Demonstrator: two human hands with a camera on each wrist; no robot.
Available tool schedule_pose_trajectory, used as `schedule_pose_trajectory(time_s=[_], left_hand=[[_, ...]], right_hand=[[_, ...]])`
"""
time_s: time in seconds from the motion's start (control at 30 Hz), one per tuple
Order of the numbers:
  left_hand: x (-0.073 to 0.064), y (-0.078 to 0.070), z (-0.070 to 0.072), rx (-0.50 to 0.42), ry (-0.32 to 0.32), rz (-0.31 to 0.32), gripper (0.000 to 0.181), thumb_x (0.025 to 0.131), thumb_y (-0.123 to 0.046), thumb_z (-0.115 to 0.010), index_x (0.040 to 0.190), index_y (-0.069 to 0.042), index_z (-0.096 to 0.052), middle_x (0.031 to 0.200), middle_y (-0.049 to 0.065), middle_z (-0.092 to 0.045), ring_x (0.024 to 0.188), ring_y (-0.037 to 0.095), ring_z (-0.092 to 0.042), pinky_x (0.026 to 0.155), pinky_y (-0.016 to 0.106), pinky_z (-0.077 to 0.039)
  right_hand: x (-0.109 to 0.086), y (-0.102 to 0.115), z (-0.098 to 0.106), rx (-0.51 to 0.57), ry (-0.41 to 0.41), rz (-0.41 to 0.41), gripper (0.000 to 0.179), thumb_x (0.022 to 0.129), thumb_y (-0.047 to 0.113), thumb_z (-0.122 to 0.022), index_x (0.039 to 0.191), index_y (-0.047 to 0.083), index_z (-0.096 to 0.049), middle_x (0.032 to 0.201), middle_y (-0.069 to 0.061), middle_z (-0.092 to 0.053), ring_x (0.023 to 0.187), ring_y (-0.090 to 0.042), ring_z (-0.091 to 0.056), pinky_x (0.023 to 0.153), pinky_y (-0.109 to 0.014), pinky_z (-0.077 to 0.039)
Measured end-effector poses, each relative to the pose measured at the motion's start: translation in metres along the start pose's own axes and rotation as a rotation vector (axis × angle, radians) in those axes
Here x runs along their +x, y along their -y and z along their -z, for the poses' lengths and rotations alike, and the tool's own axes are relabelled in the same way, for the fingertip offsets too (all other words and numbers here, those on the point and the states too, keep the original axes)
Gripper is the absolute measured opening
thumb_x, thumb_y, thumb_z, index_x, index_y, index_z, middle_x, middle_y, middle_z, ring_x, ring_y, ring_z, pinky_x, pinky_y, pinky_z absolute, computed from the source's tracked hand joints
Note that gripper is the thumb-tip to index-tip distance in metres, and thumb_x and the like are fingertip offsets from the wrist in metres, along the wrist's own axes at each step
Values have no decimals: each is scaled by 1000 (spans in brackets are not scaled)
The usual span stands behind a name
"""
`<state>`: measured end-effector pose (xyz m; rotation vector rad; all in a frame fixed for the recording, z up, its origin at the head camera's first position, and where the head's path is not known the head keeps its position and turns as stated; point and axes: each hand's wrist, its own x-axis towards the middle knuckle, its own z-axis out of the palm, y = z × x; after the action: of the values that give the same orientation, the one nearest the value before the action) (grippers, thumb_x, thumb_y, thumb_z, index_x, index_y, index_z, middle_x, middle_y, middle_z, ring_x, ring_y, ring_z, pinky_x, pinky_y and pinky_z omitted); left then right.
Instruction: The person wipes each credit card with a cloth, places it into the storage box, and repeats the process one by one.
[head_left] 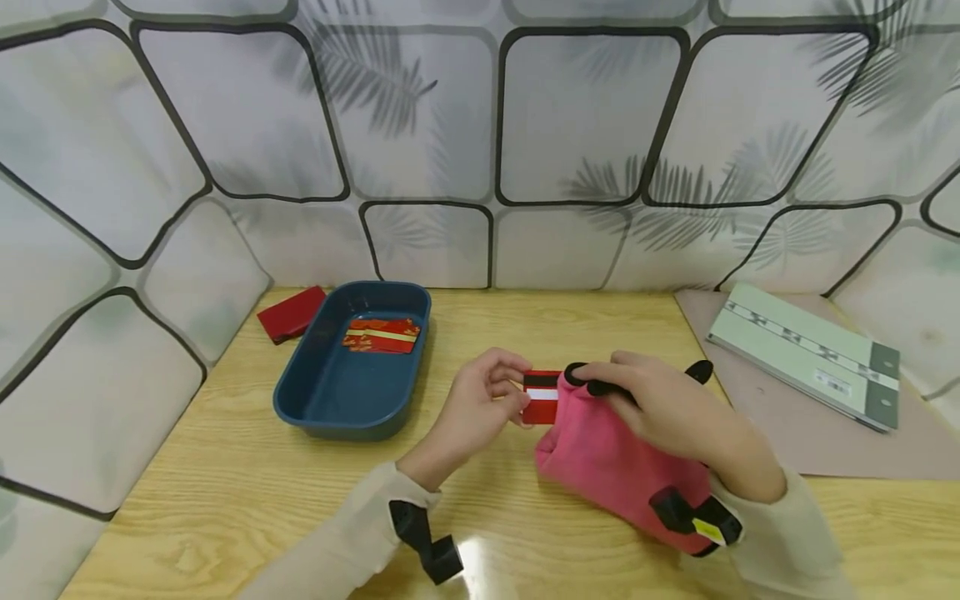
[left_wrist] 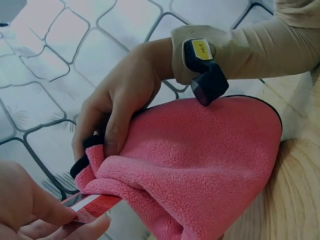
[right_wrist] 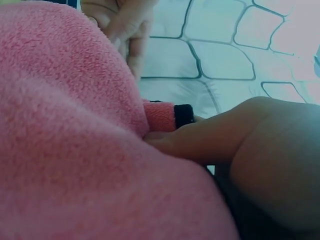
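A red card [head_left: 541, 410] with a black stripe and a white band, like the back of a bank card, is pinched between the thumb and fingers of my left hand [head_left: 480, 398]. Its right end is hidden by a pink fleece cloth [head_left: 611, 467] with black edging. My right hand [head_left: 671, 407] grips the upper edge of this cloth, bunching it in folds. In the left wrist view the card [left_wrist: 97, 205] lies against the cloth's folded edge. From the right wrist, the thumb [right_wrist: 200, 140] presses on the cloth; the card is hidden there.
At the left stands a blue plastic tray [head_left: 330, 417] with red and gold cards [head_left: 381, 336] inside. A dark red booklet [head_left: 291, 313] lies beside its far left rim. To the right, a pale green notebook [head_left: 810, 354] rests on a greyish-pink mat [head_left: 757, 417]. A patterned curtain [head_left: 585, 125] closes off the back.
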<state>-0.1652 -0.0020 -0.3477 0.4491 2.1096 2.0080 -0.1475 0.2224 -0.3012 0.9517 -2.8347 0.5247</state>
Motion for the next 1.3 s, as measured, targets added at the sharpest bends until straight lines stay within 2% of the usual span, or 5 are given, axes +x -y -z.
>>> schedule_pose_trajectory(time_s=[0.53, 0.73, 0.87, 1.03, 1.3], left_hand=[[5, 1, -2, -46, -50, 22, 30, 85, 16, -57, 113, 7, -54, 97, 19, -57, 67, 12, -58, 62, 30, -57], [5, 5, 2, -76, -115, 48, 32, 82, 18, -58, 111, 6, -57, 89, 10, -59, 64, 13, -58, 60, 33, -58], [9, 7, 2, -114, -106, 90, 34, 83, 18, -56, 114, 5, -52, 87, 9, -59, 64, 13, -58, 59, 32, -57], [12, 8, 3, -61, -107, 66, 30, 86, 17, -53, 114, 6, -58, 90, 16, -59, 70, 15, -58, 61, 28, -56], [8, 12, 4, 14, -93, 32, 33, 89, 12, -57, 121, 5, -61, 103, 20, -60, 84, 16, -58, 72, 30, -57]], right_hand=[[-10, -17, 14, -54, 20, -77, 32, 88, 2, -59, 117, 11, -68, 99, -5, -66, 86, -18, -61, 76, -40, -51], [-12, -20, 18, -120, 36, -192, 34, 89, 6, -57, 121, 12, -66, 104, -12, -68, 91, -27, -64, 80, -47, -51], [-14, -22, 23, -116, 30, -248, 36, 87, 5, -56, 122, 10, -66, 112, -16, -68, 92, -29, -64, 79, -47, -51], [-12, -23, 25, -89, 1, -270, 37, 88, 6, -56, 123, 10, -65, 116, -15, -68, 84, -23, -59, 71, -38, -46], [-13, -21, 23, -107, 14, -261, 37, 89, 8, -57, 125, 9, -63, 118, -15, -67, 95, -27, -63, 81, -46, -51]])
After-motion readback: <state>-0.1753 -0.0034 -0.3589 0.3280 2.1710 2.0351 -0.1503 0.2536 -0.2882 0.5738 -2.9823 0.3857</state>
